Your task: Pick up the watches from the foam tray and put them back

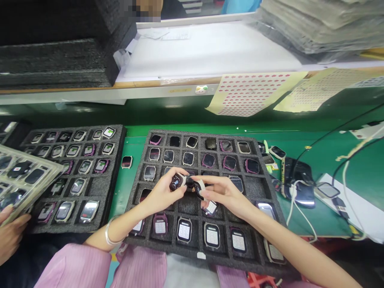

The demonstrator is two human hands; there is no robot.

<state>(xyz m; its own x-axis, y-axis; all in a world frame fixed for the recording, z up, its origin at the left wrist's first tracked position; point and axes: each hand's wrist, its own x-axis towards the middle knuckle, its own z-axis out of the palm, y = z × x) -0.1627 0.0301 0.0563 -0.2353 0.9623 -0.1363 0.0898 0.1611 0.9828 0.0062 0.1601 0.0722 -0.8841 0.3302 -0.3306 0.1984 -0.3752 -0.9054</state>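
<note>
My left hand (pixel 162 193) is closed around a smartwatch case (pixel 176 182) with a lit dark screen. In my right hand (pixel 225 193) the fingers pinch a second watch case (pixel 198 189), dark-faced with a pale edge. The two cases sit close together over the middle of a black foam tray (pixel 200 256), and a small black part (pixel 189 182) shows between them; I cannot tell what it is. Watch cases with silver, black and purple frames lie in the tray's compartments. Several in the front row, such as this one (pixel 184 230), show white lit screens.
At left stands another foam tray (pixel 120 160) of watch cases. A co-worker's hands (pixel 13 228) hold a clear plastic tray (pixel 33 176) over it. One loose watch case (pixel 127 162) lies between the trays. Cables (pixel 300 208) and a black device (pixel 300 180) are at right, below a shelf (pixel 210 52).
</note>
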